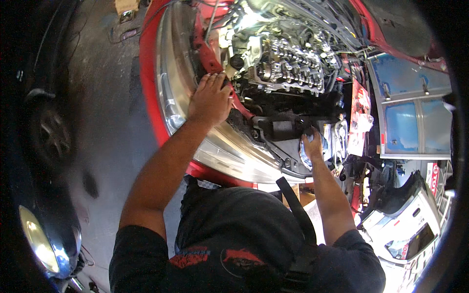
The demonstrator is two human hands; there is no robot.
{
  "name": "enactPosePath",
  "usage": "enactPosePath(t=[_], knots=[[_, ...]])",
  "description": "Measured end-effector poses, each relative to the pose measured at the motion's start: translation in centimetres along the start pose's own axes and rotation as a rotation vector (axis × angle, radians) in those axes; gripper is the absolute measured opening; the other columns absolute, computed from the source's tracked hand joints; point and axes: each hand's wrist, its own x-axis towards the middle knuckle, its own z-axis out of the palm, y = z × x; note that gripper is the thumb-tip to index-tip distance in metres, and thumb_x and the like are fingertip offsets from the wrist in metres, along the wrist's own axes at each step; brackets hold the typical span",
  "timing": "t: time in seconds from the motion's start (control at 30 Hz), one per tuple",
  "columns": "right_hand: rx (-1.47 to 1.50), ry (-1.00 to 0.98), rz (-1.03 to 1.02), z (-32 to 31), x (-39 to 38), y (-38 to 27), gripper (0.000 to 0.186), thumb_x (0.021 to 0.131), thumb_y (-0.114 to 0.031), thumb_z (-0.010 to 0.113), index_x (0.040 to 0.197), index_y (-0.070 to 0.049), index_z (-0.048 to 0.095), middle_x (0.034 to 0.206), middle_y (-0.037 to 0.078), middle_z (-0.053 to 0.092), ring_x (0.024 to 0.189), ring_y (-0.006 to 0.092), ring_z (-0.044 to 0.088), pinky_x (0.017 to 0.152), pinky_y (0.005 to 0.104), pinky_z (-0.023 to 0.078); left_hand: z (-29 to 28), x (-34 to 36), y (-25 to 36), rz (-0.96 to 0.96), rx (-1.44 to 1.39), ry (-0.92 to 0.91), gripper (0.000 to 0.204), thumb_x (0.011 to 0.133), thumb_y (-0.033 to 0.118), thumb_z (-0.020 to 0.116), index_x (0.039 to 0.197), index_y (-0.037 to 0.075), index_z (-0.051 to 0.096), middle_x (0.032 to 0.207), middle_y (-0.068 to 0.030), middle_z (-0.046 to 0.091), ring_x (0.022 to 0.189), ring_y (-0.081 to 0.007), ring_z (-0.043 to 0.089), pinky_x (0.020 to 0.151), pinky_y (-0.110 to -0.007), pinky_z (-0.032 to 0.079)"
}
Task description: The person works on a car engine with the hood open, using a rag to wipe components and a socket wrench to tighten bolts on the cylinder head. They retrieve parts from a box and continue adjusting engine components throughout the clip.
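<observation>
— Two hands are seen over the open engine bay of a red car [149, 97], which fills the upper middle of the frame. Where is the left hand [211, 100] placed?

— It is laid flat, palm down, fingers held close together and extended, on the red edge of the bay just beside the headlight [171, 83], left of centre. Nothing is gripped by it; it is only pressed against the bodywork.

— And the right hand [311, 144]?

— It is found right of centre, lower in the bay, with the fingers curled down onto a shiny, bluish-silver part [337, 139] just below a black crossmember [288, 128]. Whether that part is actually clasped or merely touched cannot be told, since the fingertips are hidden.

— What is seen between the two hands?

— The exposed engine top [288, 61], brightly lit, is seen above and between them, with rows of metal valve gear laid bare.

— What else is shown around the car?

— Grey concrete floor [105, 127] is seen at the left, with a dark vehicle's wheel [51, 136] at the left edge and a lit headlamp [39, 241] at lower left. A blue panel [405, 97] is seen at the right.
</observation>
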Motion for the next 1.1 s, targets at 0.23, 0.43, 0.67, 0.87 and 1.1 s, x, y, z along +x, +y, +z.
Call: enactPosePath(t=[0.23,0.43,0.67,0.87,1.1], knots=[[0.076,0.148,-0.002,-6.3,-6.2,6.2,0.055,0.086,-0.029,0.069,0.132,-0.003,0.052,0.131,0.02,0.055,0.123,0.0351,0.052,0.105,0.0421,0.041,-1.1,0.3,0.5,0.061,-0.091,0.003,0.029,0.079,0.015,0.072,0.108,0.014,0.071,0.137,-0.0168,0.052,0.12,-0.0365,0.05,0.104,-0.049,0.038],[0.145,0.249,0.291,-7.2,-13.4,18.7,0.049,0.085,-0.027,0.068,0.123,0.0,0.054,0.123,0.025,0.057,0.117,0.0402,0.053,0.1,0.046,0.044,-2.0,0.5,1.5,-0.013,-0.034,-0.172,0.016,0.086,0.013,0.066,0.101,0.007,0.068,0.147,-0.0147,0.044,0.131,-0.037,0.043,0.111,-0.049,0.031],[0.27,0.246,0.493,-5.1,-16.4,31.9,0.047,0.084,-0.026,0.068,0.12,0.001,0.058,0.123,0.024,0.059,0.119,0.0393,0.052,0.103,0.0437,0.042,-1.1,1.3,2.8,-0.206,-0.099,-0.312,0.016,0.09,0.016,0.065,0.095,0.001,0.065,0.153,-0.0151,0.037,0.139,-0.035,0.036,0.112,-0.045,0.031],[0.384,0.301,0.442,-3.7,-13.1,39.1,0.041,0.085,-0.026,0.066,0.116,-0.001,0.061,0.119,0.021,0.06,0.117,0.0378,0.054,0.102,0.0434,0.043,2.2,1.5,7.6,-0.551,0.155,-0.215,0.038,0.096,0.033,0.059,0.116,0.0,0.062,0.153,-0.02,0.034,0.14,-0.0382,0.032,0.115,-0.048,0.027],[0.463,0.223,0.284,-1.6,-5.7,45.3,0.034,0.085,-0.024,0.063,0.112,-0.003,0.066,0.112,0.02,0.065,0.107,0.0387,0.06,0.095,0.0425,0.049,12.0,-3.7,24.6,-0.124,-0.235,-0.204,0.047,0.098,0.035,0.055,0.13,-0.001,0.054,0.141,-0.0228,0.048,0.135,-0.0404,0.039,0.113,-0.049,0.029]])
